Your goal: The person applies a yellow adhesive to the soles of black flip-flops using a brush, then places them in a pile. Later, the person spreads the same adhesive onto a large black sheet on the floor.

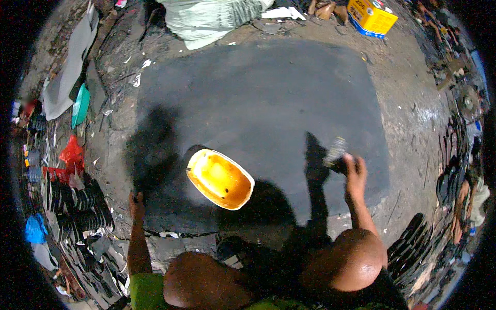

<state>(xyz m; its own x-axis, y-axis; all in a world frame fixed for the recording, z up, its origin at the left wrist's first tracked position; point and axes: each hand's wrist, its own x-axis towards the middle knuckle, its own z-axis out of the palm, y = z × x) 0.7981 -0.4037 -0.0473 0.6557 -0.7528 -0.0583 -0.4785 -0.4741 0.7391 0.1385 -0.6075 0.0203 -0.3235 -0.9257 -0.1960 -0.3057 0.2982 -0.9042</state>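
Observation:
A large dark grey sheet [268, 98] lies flat on the ground in front of me. On it stands a white-rimmed, boat-shaped tub [247, 192] holding amber-yellow liquid or paste. Out to the right, my right hand [355, 175] grips a brush [337, 151] with pale, motion-blurred bristles, low over the sheet; its shadow falls just to the left. My left hand [137, 204] is at the sheet's near left edge, fingers closed on the edge and partly in shadow.
Stacked dark cut pieces [77, 206] stand at left, near a red bag [72, 155] and a green basin [80, 106]. A pale sack [212, 20] and a yellow box [373, 19] sit beyond the sheet. More dark pieces [413, 243] lie at right. My knees [343, 261] border the near edge.

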